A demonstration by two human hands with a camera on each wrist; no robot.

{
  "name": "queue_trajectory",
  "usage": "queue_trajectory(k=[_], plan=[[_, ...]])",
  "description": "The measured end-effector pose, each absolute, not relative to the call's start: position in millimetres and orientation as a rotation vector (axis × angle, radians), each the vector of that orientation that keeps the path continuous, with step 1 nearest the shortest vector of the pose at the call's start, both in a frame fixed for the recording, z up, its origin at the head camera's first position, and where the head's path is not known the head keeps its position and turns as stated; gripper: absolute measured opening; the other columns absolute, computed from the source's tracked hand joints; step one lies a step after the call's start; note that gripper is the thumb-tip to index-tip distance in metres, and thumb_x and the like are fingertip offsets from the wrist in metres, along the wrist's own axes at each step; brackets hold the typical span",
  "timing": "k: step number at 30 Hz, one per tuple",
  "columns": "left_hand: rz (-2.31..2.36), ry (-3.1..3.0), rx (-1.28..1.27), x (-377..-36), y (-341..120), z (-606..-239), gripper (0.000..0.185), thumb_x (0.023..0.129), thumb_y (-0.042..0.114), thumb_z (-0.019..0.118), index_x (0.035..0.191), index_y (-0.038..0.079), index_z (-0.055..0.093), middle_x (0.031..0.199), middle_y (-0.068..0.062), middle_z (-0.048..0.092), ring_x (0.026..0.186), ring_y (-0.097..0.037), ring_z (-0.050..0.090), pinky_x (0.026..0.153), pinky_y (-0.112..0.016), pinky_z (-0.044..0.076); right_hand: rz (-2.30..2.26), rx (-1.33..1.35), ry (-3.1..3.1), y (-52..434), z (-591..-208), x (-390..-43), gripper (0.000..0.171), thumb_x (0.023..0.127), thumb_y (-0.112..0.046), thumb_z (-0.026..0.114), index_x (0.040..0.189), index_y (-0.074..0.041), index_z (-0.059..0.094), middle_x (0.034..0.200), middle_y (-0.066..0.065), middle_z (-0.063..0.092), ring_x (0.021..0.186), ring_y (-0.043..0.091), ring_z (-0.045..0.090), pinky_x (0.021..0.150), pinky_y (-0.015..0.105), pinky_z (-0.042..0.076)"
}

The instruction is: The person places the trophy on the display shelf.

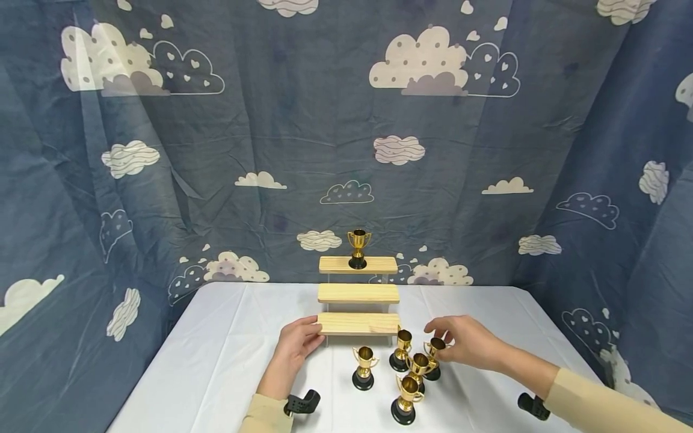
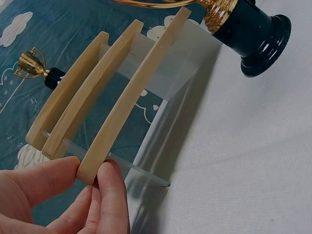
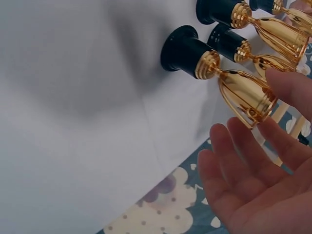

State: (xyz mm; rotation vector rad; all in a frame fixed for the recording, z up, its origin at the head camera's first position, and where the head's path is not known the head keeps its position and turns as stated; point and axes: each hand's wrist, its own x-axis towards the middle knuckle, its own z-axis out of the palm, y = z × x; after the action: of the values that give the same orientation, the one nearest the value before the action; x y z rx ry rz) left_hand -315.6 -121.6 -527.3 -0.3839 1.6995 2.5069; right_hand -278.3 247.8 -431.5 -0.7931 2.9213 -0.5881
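Note:
My left hand (image 1: 296,344) pinches the left end of the lowest wooden shelf (image 1: 358,323) of a three-step display stand, thumb and fingers on either side of the board in the left wrist view. My right hand (image 1: 470,341) is at the rightmost small gold trophy cup (image 3: 243,92), thumb and index finger at opposite sides of its rim; the other fingers extend beyond it. That trophy stands upright on its black base. Close beside it are more matching trophies (image 1: 403,349), and one trophy (image 1: 364,367) stands apart in front of the stand.
Another trophy (image 1: 358,248) stands on the top shelf (image 1: 330,264). The middle shelf (image 1: 358,293) lies between the top and lowest boards, on clear supports. A white cloth (image 1: 243,349) covers the table, and a blue cloud-patterned curtain (image 1: 303,138) hangs behind.

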Motion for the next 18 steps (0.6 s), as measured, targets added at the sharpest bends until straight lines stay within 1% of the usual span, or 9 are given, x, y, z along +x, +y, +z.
queue_trajectory(k=[3, 7, 12, 16, 18], plan=[[2.507, 1.711, -0.368, -313.9, -121.4, -527.2, 0.047, 0.089, -0.006, 0.067, 0.134, -0.011, 0.055, 0.122, -0.025, 0.062, 0.095, -0.021, 0.069, 0.085, -0.034, 0.059, -0.616, -0.849, 2.927, 250.6, -433.5, -276.3, 0.036, 0.071, -0.016, 0.086, 0.105, -0.016, 0.074, 0.090, -0.010, 0.068, 0.079, 0.012, 0.062, 0.065, 0.029, 0.051], [2.507, 1.712, -0.373, -314.1, -121.4, -527.3, 0.046, 0.089, -0.005, 0.067, 0.133, -0.011, 0.056, 0.124, -0.026, 0.061, 0.096, -0.022, 0.068, 0.085, -0.034, 0.059, -0.647, -0.849, 2.936, 252.3, -436.0, -274.9, 0.032, 0.071, -0.017, 0.086, 0.101, -0.017, 0.074, 0.089, -0.014, 0.067, 0.078, 0.013, 0.062, 0.065, 0.027, 0.050], [2.529, 1.688, -0.349, -314.8, -121.4, -527.5, 0.046, 0.087, -0.006, 0.067, 0.132, -0.012, 0.056, 0.118, -0.024, 0.064, 0.093, -0.021, 0.068, 0.083, -0.034, 0.059, -0.666, -0.807, 2.956, 254.8, -439.9, -275.4, 0.031, 0.073, -0.022, 0.087, 0.101, -0.017, 0.074, 0.088, -0.014, 0.067, 0.077, 0.013, 0.062, 0.065, 0.027, 0.049], [2.552, 1.664, -0.299, -313.7, -122.5, -528.3, 0.047, 0.087, -0.008, 0.066, 0.132, -0.014, 0.054, 0.112, -0.021, 0.066, 0.090, -0.020, 0.068, 0.082, -0.034, 0.060, -0.696, -0.783, 2.966, 256.7, -444.4, -276.2, 0.030, 0.073, -0.022, 0.086, 0.101, -0.019, 0.074, 0.086, -0.015, 0.066, 0.077, 0.012, 0.062, 0.065, 0.027, 0.049], [2.553, 1.661, -0.287, -313.4, -123.0, -528.8, 0.048, 0.088, -0.008, 0.066, 0.133, -0.014, 0.053, 0.111, -0.020, 0.067, 0.091, -0.020, 0.068, 0.083, -0.034, 0.059, -0.704, -0.766, 2.969, 256.9, -446.6, -277.0, 0.030, 0.074, -0.022, 0.086, 0.101, -0.020, 0.074, 0.085, -0.016, 0.066, 0.077, 0.011, 0.062, 0.065, 0.027, 0.049]])
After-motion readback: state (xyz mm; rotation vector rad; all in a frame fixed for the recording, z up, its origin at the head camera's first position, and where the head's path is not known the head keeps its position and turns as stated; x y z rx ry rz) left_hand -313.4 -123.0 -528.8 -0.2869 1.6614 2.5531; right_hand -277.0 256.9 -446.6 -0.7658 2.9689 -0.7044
